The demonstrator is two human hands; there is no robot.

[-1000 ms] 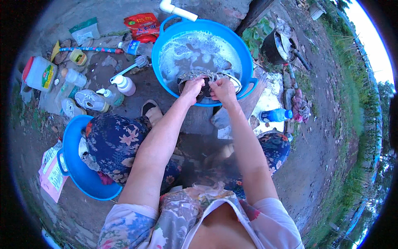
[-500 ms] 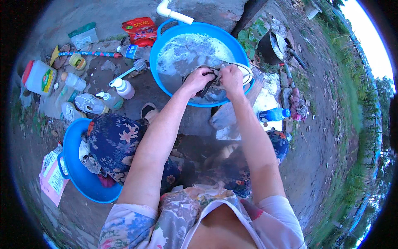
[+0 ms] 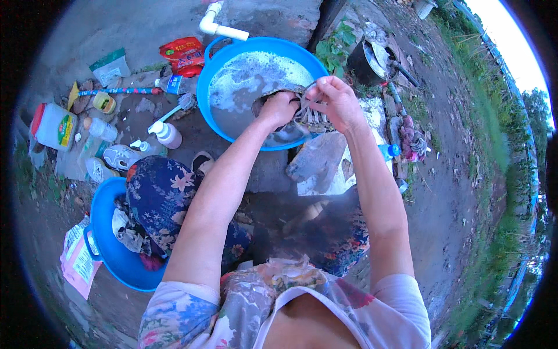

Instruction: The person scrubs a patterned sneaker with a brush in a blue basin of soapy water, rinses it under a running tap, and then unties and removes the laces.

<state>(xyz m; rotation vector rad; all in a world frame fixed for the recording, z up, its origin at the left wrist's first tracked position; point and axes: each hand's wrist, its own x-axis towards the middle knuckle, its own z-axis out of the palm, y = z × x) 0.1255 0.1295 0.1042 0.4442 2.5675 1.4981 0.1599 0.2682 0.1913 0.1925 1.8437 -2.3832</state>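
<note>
A dark wet shoe [image 3: 311, 123] with pale laces is held over the right side of a large blue basin [image 3: 204, 110] of foamy grey water [image 3: 238, 87]. My left hand [image 3: 280, 110] grips it at the opening, with the fingertips hidden inside. Raised above the basin's right rim, my right hand [image 3: 339, 106] pinches a light shoelace [image 3: 311, 106] between thumb and fingers.
At left stand a pump bottle [image 3: 168, 136], a scrub brush [image 3: 185, 103], a pair of grey shoes [image 3: 121, 157] and a red-lidded jar [image 3: 53, 127]. Near my left knee sits a second blue basin [image 3: 125, 270] holding cloth-like items. A white pipe [image 3: 229, 31] reaches over the far rim.
My right hand has moved up and outward from the shoe, drawing the lace with it. More of the shoe's laced front shows. The whole view has shifted slightly.
</note>
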